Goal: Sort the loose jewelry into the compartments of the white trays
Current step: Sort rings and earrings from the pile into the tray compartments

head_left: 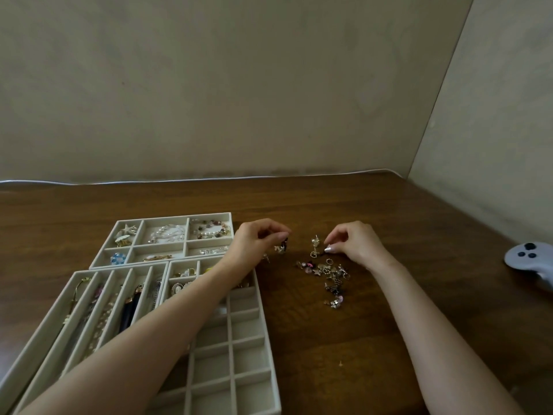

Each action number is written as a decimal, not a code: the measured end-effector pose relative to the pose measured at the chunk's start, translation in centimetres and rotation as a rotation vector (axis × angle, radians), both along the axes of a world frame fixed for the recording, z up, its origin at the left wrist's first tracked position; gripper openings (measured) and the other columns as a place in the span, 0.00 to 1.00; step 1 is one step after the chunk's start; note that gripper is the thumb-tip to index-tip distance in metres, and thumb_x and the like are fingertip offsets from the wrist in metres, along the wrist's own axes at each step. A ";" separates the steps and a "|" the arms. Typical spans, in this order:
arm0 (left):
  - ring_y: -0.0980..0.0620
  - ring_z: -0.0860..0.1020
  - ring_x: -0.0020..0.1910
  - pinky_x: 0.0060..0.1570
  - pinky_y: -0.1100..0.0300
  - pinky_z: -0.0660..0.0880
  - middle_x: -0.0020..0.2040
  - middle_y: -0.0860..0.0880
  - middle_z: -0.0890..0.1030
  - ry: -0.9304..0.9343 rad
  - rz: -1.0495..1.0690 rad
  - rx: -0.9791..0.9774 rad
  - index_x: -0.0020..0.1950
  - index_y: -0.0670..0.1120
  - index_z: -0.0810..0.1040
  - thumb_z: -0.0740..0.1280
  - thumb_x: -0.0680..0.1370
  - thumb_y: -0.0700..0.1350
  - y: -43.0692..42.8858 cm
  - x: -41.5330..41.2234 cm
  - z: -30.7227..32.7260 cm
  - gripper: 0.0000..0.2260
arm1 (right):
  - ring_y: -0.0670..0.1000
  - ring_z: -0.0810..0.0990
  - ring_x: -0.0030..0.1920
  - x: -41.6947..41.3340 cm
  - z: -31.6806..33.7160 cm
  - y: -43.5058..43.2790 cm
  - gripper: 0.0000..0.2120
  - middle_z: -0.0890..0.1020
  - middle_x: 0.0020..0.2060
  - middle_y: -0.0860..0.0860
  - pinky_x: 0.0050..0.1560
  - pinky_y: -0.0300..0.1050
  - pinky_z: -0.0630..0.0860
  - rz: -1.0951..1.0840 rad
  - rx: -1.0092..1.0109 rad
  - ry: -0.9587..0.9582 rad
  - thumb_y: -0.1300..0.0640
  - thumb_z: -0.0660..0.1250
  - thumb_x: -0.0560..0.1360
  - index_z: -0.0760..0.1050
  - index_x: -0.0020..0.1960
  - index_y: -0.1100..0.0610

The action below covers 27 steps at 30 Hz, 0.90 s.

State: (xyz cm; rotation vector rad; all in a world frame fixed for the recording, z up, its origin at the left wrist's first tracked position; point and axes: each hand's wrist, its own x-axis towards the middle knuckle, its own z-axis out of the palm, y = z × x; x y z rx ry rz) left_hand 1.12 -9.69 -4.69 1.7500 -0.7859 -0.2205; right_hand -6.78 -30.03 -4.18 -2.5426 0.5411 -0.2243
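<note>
1. Left hand (pixel 257 239): fingers curled, fingertips pinched on a small dark-and-gold earring (pixel 282 246), held just above the wooden table (pixel 374 211).
2. Right hand (pixel 353 242): thumb and forefinger pinched on a gold pearl piece (pixel 315 245); wrist low over the table.
3. Loose jewelry pile (pixel 327 275): scattered on the table, just below the right hand, right of the trays.
4. Rear tray (pixel 176 218): compartments hold bracelets, a blue flower, star charms.
5. Long-slot tray (pixel 45 319): necklaces lie in the lanes.
6. Grid tray (pixel 270 354): far cells filled, near cells bare; left forearm crosses it.
7. Grey controller (pixel 528 259): right table edge.
</note>
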 end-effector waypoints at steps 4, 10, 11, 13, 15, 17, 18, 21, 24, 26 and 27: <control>0.58 0.77 0.43 0.40 0.73 0.74 0.45 0.50 0.80 0.018 -0.037 0.006 0.51 0.49 0.79 0.66 0.76 0.40 0.1 -0.1 0.2 0.06 | 0.48 0.75 0.59 0.2 -0.2 0.5 0.04 0.81 0.53 0.50 0.60 0.46 0.71 0.001 0.013 -0.037 0.58 0.72 0.72 0.79 0.47 0.54; 0.59 0.75 0.39 0.38 0.70 0.72 0.40 0.52 0.78 0.022 -0.039 0.002 0.48 0.49 0.79 0.67 0.75 0.41 0.1 0.1 0.0 0.05 | 0.52 0.84 0.41 -0.2 0.5 1.1 0.05 0.82 0.43 0.58 0.44 0.46 0.82 0.056 0.456 -0.303 0.66 0.70 0.72 0.75 0.44 0.60; 0.59 0.75 0.39 0.39 0.69 0.72 0.40 0.52 0.78 0.021 -0.043 0.007 0.48 0.50 0.79 0.67 0.76 0.41 0.1 0.1 0.0 0.05 | 0.53 0.84 0.40 -0.2 0.6 1.3 0.05 0.82 0.43 0.59 0.43 0.45 0.82 0.088 0.503 -0.314 0.68 0.69 0.72 0.75 0.45 0.60; 0.61 0.74 0.38 0.39 0.70 0.72 0.40 0.52 0.78 0.012 -0.050 0.018 0.48 0.50 0.79 0.67 0.76 0.41 0.0 0.1 0.0 0.04 | 0.53 0.84 0.39 -0.3 0.8 1.9 0.07 0.82 0.43 0.58 0.42 0.45 0.81 0.159 0.572 -0.293 0.70 0.67 0.73 0.76 0.46 0.61; 0.63 0.74 0.36 0.38 0.71 0.72 0.40 0.52 0.78 -0.003 -0.052 0.019 0.48 0.49 0.79 0.67 0.76 0.41 0.0 0.1 0.1 0.04 | 0.53 0.84 0.39 -0.3 0.9 2.5 0.08 0.82 0.41 0.57 0.41 0.44 0.81 0.224 0.621 -0.266 0.71 0.66 0.73 0.77 0.48 0.61; 0.60 0.75 0.39 0.42 0.67 0.73 0.41 0.51 0.78 -0.001 -0.054 0.006 0.47 0.49 0.78 0.66 0.76 0.41 0.0 0.2 0.0 0.04 | 0.53 0.83 0.39 -0.3 1.0 2.9 0.08 0.82 0.40 0.56 0.41 0.45 0.81 0.276 0.669 -0.260 0.70 0.67 0.73 0.79 0.47 0.61; 0.56 0.76 0.41 0.44 0.63 0.74 0.41 0.50 0.78 0.004 -0.054 -0.005 0.47 0.49 0.77 0.66 0.76 0.41 0.0 0.2 -0.1 0.04 | 0.53 0.83 0.39 -0.3 1.0 3.0 0.07 0.83 0.40 0.57 0.41 0.45 0.81 0.297 0.697 -0.259 0.70 0.67 0.73 0.79 0.47 0.61; 0.53 0.76 0.42 0.42 0.61 0.73 0.41 0.49 0.78 0.000 -0.048 -0.031 0.46 0.51 0.76 0.66 0.76 0.41 -0.1 0.3 -0.3 0.05 | 0.54 0.84 0.38 -0.5 0.9 3.5 0.06 0.84 0.38 0.58 0.38 0.43 0.82 0.330 0.796 -0.249 0.70 0.68 0.71 0.80 0.48 0.64; 0.53 0.76 0.40 0.40 0.61 0.71 0.40 0.49 0.78 0.010 -0.037 -0.045 0.46 0.51 0.76 0.66 0.76 0.41 -0.1 0.4 -0.4 0.04 | 0.53 0.84 0.34 -0.6 1.0 3.8 0.06 0.84 0.35 0.58 0.34 0.41 0.81 0.331 0.807 -0.225 0.68 0.69 0.70 0.79 0.48 0.65; 0.52 0.76 0.41 0.41 0.61 0.72 0.40 0.48 0.78 0.016 -0.029 -0.051 0.46 0.51 0.75 0.66 0.76 0.42 -0.2 0.5 -0.4 0.04 | 0.52 0.83 0.32 -0.6 1.2 4.0 0.07 0.83 0.34 0.57 0.32 0.40 0.80 0.331 0.780 -0.211 0.64 0.71 0.69 0.80 0.46 0.64; 0.53 0.76 0.41 0.41 0.61 0.72 0.40 0.48 0.78 0.016 -0.027 -0.048 0.46 0.51 0.75 0.66 0.76 0.42 -0.2 0.4 -0.4 0.04 | 0.51 0.82 0.32 -0.6 1.2 4.0 0.08 0.83 0.34 0.57 0.32 0.40 0.80 0.324 0.779 -0.212 0.62 0.71 0.67 0.80 0.46 0.63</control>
